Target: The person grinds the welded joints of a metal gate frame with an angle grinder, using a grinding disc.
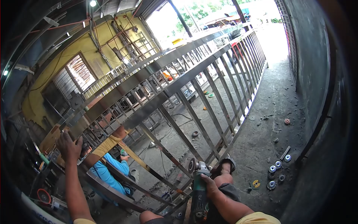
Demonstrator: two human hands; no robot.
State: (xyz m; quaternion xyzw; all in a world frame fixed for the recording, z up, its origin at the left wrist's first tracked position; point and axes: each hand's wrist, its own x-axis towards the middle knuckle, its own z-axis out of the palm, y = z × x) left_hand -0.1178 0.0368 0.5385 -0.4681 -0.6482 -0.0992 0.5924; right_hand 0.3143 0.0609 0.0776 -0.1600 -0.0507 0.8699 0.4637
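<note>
A long stainless steel gate frame with many upright bars stands tilted across the view. My left hand grips its top rail at the near left end. My right hand is closed around a green angle grinder, whose disc sits close to a lower bar of the gate. My foot in a sandal rests by the gate's bottom rail.
Several grinding discs lie on the concrete floor at right. Behind the gate a person in a blue shirt crouches. More metal frames lean on the yellow wall. A dark wall bounds the right side.
</note>
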